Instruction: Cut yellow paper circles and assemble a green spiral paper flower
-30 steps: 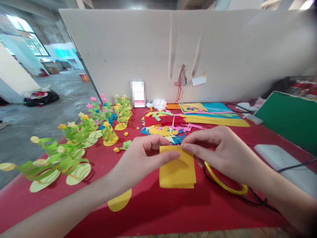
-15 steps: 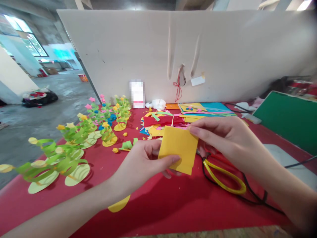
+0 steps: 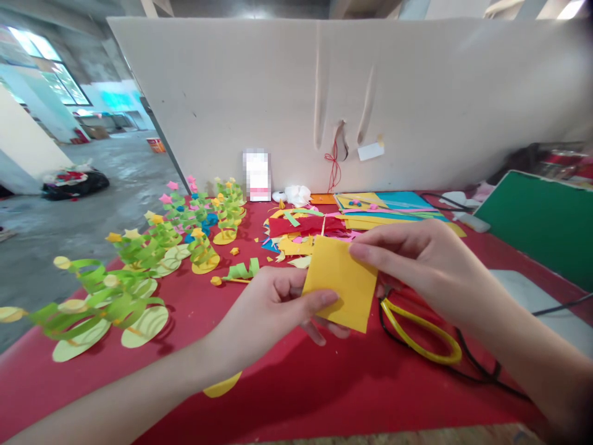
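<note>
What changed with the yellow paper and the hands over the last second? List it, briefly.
The folded yellow paper was lifted off the red table and now tilts in the air, pinched by the left hand at its lower left and the right hand at its top right. The yellow-handled scissors and green paper spirals stayed put.

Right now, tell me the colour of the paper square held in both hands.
Yellow-orange; the paper square shows best in the head view.

Both hands, left (image 3: 271, 306) and right (image 3: 424, 262), pinch a folded yellow paper (image 3: 341, 282) above the red table (image 3: 324, 389).
</note>
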Available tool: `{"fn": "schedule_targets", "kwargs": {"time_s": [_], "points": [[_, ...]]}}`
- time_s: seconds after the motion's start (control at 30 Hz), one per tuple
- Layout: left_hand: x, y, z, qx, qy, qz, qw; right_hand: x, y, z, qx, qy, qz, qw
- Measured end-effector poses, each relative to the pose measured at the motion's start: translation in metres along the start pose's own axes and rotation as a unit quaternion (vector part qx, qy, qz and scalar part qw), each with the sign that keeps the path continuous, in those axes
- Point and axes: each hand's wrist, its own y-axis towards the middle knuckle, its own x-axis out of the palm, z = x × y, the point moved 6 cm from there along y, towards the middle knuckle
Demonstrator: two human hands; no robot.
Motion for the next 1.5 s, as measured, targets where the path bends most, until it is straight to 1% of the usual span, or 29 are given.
{"fn": "schedule_targets", "kwargs": {"time_s": [0.07,0.1,0.17,0.27,0.3,0.4,0.5,0.57,0.7,0.83,1.0,1.1,1.2,1.3,1.37,1.43,1.5], "points": [[0.002,0.0,-0.002,-0.004,0.002,-0.016,1.0,-0.002,-0.001,-0.002,-0.006,-0.008,0.007,1.0],[0.001,0.0,-0.002,0.001,0.009,-0.016,1.0,-0.001,-0.002,-0.002,-0.006,-0.012,0.006,1.0],[-0.003,0.0,0.0,0.027,0.039,0.018,0.999,0.003,-0.003,-0.002,-0.005,-0.022,-0.002,1.0],[-0.012,-0.002,0.006,0.077,0.102,0.103,0.986,0.013,-0.005,0.0,0.0,-0.044,-0.03,0.999],[-0.013,-0.003,0.008,0.089,0.121,0.12,0.981,0.016,-0.005,0.001,0.005,-0.047,-0.042,0.998],[-0.013,-0.006,0.011,0.11,0.172,0.135,0.97,0.021,-0.003,0.005,0.02,-0.052,-0.08,0.995],[-0.011,-0.007,0.013,0.118,0.215,0.14,0.959,0.018,-0.001,0.006,0.024,-0.063,-0.103,0.992],[-0.011,-0.007,0.014,0.137,0.24,0.151,0.949,0.015,0.001,0.007,0.023,-0.048,-0.09,0.995],[-0.011,-0.007,0.018,0.199,0.3,0.181,0.915,0.015,0.002,0.009,0.02,0.002,-0.028,0.999],[-0.008,-0.011,0.021,0.269,0.359,0.18,0.875,0.022,0.0,0.008,-0.002,-0.027,-0.007,1.0],[-0.002,-0.016,0.025,0.313,0.425,0.147,0.836,0.022,-0.002,0.004,0.001,-0.066,0.005,0.998],[-0.002,-0.02,0.03,0.343,0.448,0.16,0.81,0.017,0.0,0.005,0.008,-0.082,0.015,0.996],[-0.006,-0.023,0.034,0.347,0.459,0.196,0.793,0.009,0.002,0.007,-0.002,-0.114,0.041,0.993],[-0.009,-0.023,0.035,0.331,0.458,0.211,0.798,0.001,0.005,0.006,-0.024,-0.171,0.053,0.984],[-0.012,-0.024,0.038,0.322,0.457,0.23,0.796,-0.007,0.007,0.005,-0.044,-0.216,0.074,0.972],[-0.017,-0.029,0.043,0.32,0.458,0.277,0.782,-0.016,0.01,0.003,-0.054,-0.241,0.103,0.963],[-0.021,-0.032,0.047,0.318,0.456,0.316,0.769,-0.021,0.013,0.002,-0.054,-0.233,0.112,0.964]]}}
